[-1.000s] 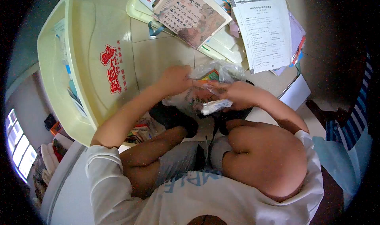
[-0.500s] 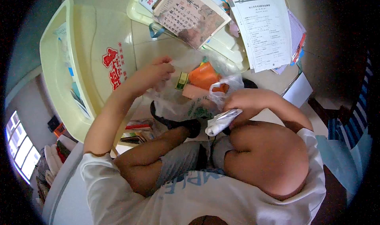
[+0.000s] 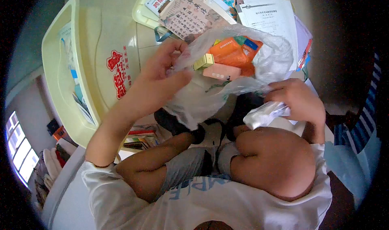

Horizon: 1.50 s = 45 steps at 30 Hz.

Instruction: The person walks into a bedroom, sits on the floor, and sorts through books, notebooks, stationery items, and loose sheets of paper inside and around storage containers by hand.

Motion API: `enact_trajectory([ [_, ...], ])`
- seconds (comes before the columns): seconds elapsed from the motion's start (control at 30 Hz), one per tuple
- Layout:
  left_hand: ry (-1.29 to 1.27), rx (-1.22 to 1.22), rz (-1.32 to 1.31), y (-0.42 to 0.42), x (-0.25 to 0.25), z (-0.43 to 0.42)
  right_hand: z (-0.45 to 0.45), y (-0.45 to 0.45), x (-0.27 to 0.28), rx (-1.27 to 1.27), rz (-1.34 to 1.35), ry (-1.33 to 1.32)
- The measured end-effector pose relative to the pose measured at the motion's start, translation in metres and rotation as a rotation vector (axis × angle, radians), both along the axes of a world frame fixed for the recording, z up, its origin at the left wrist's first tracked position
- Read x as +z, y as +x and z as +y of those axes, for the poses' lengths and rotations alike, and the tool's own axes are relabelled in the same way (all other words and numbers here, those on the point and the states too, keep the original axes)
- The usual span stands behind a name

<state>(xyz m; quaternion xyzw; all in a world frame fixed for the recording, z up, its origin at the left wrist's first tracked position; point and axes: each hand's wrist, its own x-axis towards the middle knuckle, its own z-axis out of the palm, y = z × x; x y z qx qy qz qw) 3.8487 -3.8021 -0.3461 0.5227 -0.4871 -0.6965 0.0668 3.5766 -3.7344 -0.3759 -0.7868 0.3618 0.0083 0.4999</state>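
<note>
A clear plastic bag is held up in front of me with its mouth wide. Orange packets, a small yellow box and a pink box show inside it. My left hand grips the bag's left rim, fingers curled around the film. At the opposite side, my right hand holds a crumpled white packet under its palm. Its fingertips are at the bag's right edge; whether they pinch the film is hard to make out.
A cream plastic bin with papers inside stands at the left. Behind the bag, a calligraphy-covered booklet and printed sheets lie on another cream container. Several books are beside my leg at lower left.
The bag has been lifted and its mouth spread, showing more of its contents. My right hand has moved right and forward with the white packet. My left hand has shifted slightly, now gripping the rim.
</note>
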Motion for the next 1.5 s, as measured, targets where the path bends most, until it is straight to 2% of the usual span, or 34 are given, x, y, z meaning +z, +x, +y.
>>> enact_trajectory([
  [0.03, -0.075, 0.001, 0.042, -0.002, 0.001, 0.0, 0.0, -0.004, 0.005, -0.074, 0.113, -0.076],
  [0.07, -0.076, 0.004, 0.043, -0.002, -0.003, 0.001, 0.003, -0.009, 0.005, -0.072, 0.113, -0.078],
  [0.13, -0.271, -0.02, -0.029, 0.0, -0.013, 0.001, 0.006, -0.018, 0.005, -0.206, 0.234, -0.291],
  [0.23, -0.167, 0.009, -0.046, 0.001, -0.003, -0.008, -0.004, -0.019, 0.013, -0.269, 0.349, -0.248],
  [0.37, -0.19, 0.056, 0.03, -0.001, 0.004, -0.015, 0.0, -0.03, 0.027, -0.331, 0.205, -0.456],
  [0.47, -0.142, 0.152, 0.277, -0.013, 0.016, -0.02, 0.014, -0.06, 0.014, -0.909, 0.168, -0.772],
  [0.5, -0.121, 0.204, 0.339, -0.022, 0.02, -0.02, 0.009, -0.068, 0.014, -1.016, 0.184, -0.813],
  [0.53, -0.212, 0.209, 0.404, -0.031, 0.013, -0.02, 0.004, -0.076, 0.013, -1.125, 0.195, -0.849],
  [0.57, -0.311, 0.207, 0.458, -0.042, 0.003, -0.02, -0.002, -0.094, 0.005, -1.154, 0.252, -0.884],
  [0.63, -0.216, 0.222, 0.468, -0.058, -0.002, -0.028, -0.023, -0.101, -0.005, -1.107, 0.115, -0.895],
  [0.7, -0.228, 0.302, 0.479, -0.067, -0.021, -0.035, -0.043, -0.095, -0.013, -1.022, 0.128, -0.867],
  [0.77, -0.328, 0.313, 0.38, -0.052, -0.025, -0.031, -0.055, -0.062, 0.006, -0.959, 0.162, -0.892],
  [0.83, -0.4, 0.32, 0.289, -0.024, -0.018, -0.025, -0.047, -0.053, 0.014, -1.007, -0.325, -0.68],
  [0.87, -0.48, 0.223, 0.287, -0.002, -0.016, -0.012, -0.034, -0.056, 0.01, -0.985, -0.333, -0.683],
  [0.9, -0.562, 0.125, 0.283, 0.024, -0.009, -0.001, -0.025, -0.059, 0.004, -1.088, -0.313, -0.654],
  [0.97, -0.633, 0.063, 0.166, 0.076, 0.016, 0.025, -0.019, -0.057, -0.016, -0.977, -0.288, -0.658],
  [1.0, -0.765, -0.022, 0.048, 0.099, 0.021, 0.036, -0.022, -0.051, -0.026, -0.759, -0.28, -0.685],
  [1.03, -0.891, -0.108, -0.073, 0.121, 0.026, 0.046, -0.016, -0.013, -0.022, -0.788, -0.163, -0.382],
  [1.07, -0.901, -0.098, -0.114, 0.14, 0.034, 0.055, -0.022, 0.013, -0.023, -0.488, -0.072, -0.308],
  [1.1, -0.911, -0.083, -0.151, 0.157, 0.04, 0.064, -0.029, 0.054, -0.02, -0.35, -0.025, -0.106],
  [1.13, -0.945, 0.006, -0.142, 0.175, 0.04, 0.072, -0.037, 0.094, -0.018, -0.211, 0.037, 0.089],
  [1.17, -0.977, 0.096, -0.131, 0.192, 0.036, 0.079, -0.032, 0.116, -0.037, -0.095, 0.058, 0.033],
  [1.2, -0.991, 0.125, -0.122, 0.208, 0.031, 0.084, -0.028, 0.127, -0.058, 0.151, 0.287, -0.13],
  [1.27, -0.755, 0.519, -0.281, 0.236, 0.018, 0.085, -0.015, 0.149, -0.096, 0.358, 0.428, 0.033],
  [1.3, -0.766, 0.543, -0.267, 0.245, 0.011, 0.079, -0.01, 0.155, -0.114, 0.598, 0.464, -0.018],
  [1.33, -0.702, 0.574, -0.336, 0.254, 0.003, 0.073, -0.006, 0.172, -0.109, 0.538, 0.452, -0.023],
  [1.37, -0.632, 0.604, -0.402, 0.263, -0.005, 0.067, 0.003, 0.173, -0.135, 0.581, 0.453, -0.063],
  [1.4, -0.575, 0.505, -0.462, 0.273, -0.013, 0.064, 0.008, 0.173, -0.166, 0.626, 0.453, -0.1],
  [1.43, -0.576, 0.528, -0.446, 0.277, -0.021, 0.061, 0.006, 0.178, -0.173, 0.641, 0.476, -0.107],
  [1.5, -0.734, 0.232, -0.682, 0.282, -0.033, 0.053, 0.002, 0.191, -0.177, 0.625, 0.416, -0.124],
])
